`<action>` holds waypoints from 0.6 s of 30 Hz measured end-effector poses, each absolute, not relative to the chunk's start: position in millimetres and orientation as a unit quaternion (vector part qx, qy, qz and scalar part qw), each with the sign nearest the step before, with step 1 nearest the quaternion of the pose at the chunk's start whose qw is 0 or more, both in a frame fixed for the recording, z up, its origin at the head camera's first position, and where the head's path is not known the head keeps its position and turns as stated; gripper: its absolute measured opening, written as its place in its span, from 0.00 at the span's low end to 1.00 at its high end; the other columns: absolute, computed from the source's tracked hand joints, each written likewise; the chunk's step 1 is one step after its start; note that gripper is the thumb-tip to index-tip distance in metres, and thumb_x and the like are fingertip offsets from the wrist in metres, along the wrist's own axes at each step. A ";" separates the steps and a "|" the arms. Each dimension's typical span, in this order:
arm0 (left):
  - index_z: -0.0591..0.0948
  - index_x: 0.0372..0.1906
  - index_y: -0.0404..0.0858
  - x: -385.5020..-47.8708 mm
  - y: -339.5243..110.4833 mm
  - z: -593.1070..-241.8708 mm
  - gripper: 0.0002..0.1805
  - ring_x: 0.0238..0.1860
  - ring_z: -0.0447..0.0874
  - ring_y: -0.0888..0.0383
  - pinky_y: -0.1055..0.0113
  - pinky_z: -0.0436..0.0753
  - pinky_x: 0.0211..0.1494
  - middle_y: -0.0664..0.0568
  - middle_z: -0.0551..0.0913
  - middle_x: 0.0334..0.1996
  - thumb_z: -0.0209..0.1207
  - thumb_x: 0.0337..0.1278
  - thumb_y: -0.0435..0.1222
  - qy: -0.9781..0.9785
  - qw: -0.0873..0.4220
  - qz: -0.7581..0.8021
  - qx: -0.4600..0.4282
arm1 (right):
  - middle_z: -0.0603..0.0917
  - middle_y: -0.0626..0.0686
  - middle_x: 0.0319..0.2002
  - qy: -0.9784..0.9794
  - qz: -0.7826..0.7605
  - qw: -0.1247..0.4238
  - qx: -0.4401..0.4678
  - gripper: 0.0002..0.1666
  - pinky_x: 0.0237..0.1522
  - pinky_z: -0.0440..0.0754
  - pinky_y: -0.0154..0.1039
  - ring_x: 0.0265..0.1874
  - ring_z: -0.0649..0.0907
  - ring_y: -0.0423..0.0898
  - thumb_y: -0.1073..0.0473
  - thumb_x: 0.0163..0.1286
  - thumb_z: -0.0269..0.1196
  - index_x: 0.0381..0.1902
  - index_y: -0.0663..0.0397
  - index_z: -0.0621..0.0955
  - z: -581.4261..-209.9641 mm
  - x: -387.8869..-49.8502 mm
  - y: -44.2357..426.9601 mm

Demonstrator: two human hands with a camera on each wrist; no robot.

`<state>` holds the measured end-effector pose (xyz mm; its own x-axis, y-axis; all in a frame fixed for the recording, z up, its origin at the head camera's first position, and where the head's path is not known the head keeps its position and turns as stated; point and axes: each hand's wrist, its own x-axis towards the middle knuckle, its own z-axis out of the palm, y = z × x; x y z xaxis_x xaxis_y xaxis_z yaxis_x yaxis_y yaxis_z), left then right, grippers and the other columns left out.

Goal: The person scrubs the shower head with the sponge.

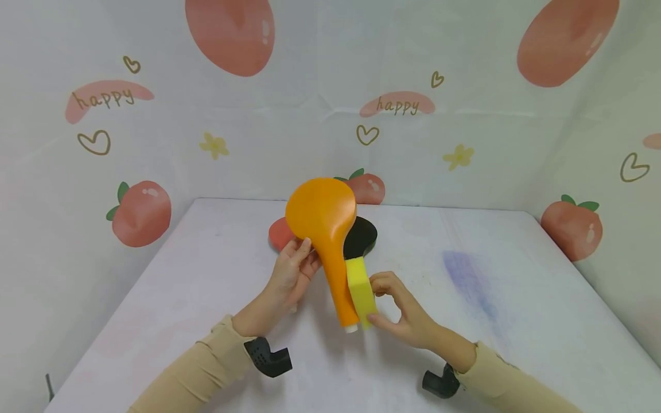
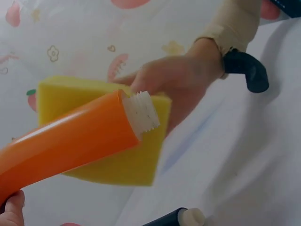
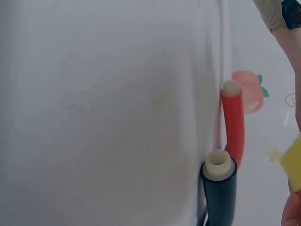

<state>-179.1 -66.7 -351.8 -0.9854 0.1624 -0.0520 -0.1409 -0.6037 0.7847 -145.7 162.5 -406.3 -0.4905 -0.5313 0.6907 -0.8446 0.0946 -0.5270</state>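
Note:
Raised above the table is an orange handheld shower head (image 1: 322,209), its face tilted up and its handle pointing down toward me. My left hand (image 1: 291,278) grips it near the neck, thumb on the near side. A white threaded end (image 2: 143,113) shows at the tip of the handle in the left wrist view. My right hand (image 1: 405,312) pinches a thick yellow sponge (image 1: 361,289) between thumb and fingers. The sponge lies along the right side of the handle, beside or against it; whether they touch is hard to tell.
Behind the orange one, a red shower head (image 1: 279,234) and a black shower head (image 1: 362,235) lie on the white-covered table (image 1: 217,252), partly hidden. A purple-blue smudge (image 1: 467,281) marks the cloth on the right. A printed curtain (image 1: 310,137) hangs behind the table.

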 end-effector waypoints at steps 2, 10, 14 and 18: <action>0.60 0.62 0.38 -180.2 -67.9 -350.9 0.17 0.43 0.78 0.64 0.73 0.81 0.50 0.58 0.77 0.44 0.39 0.72 0.34 0.438 0.074 0.896 0.009 | 0.71 0.55 0.47 -0.717 0.473 0.160 0.486 0.22 0.45 0.73 0.37 0.49 0.70 0.43 0.68 0.57 0.65 0.47 0.64 0.69 -405.6 -142.2 164.2; 0.61 0.60 0.40 -181.2 -69.0 -350.2 0.15 0.45 0.79 0.64 0.72 0.82 0.51 0.58 0.77 0.45 0.40 0.71 0.33 0.442 0.052 0.896 0.004 | 0.71 0.59 0.44 -0.720 0.456 0.194 0.485 0.20 0.41 0.70 0.34 0.46 0.70 0.45 0.62 0.60 0.65 0.42 0.68 0.70 -401.4 -137.9 167.4; 0.60 0.62 0.40 -180.9 -68.8 -350.5 0.18 0.47 0.79 0.63 0.70 0.81 0.53 0.57 0.76 0.48 0.43 0.70 0.34 0.446 0.054 0.894 -0.001 | 0.72 0.58 0.46 -0.731 0.452 0.212 0.465 0.20 0.42 0.70 0.33 0.47 0.70 0.44 0.62 0.59 0.65 0.44 0.66 0.71 -400.8 -140.5 167.0; 0.59 0.64 0.39 -180.3 -69.2 -350.4 0.21 0.49 0.79 0.62 0.67 0.79 0.56 0.54 0.73 0.52 0.45 0.69 0.34 0.450 0.052 0.892 0.001 | 0.73 0.57 0.48 -0.754 0.464 0.202 0.419 0.26 0.43 0.71 0.35 0.48 0.71 0.43 0.71 0.51 0.66 0.48 0.64 0.71 -402.0 -143.4 167.7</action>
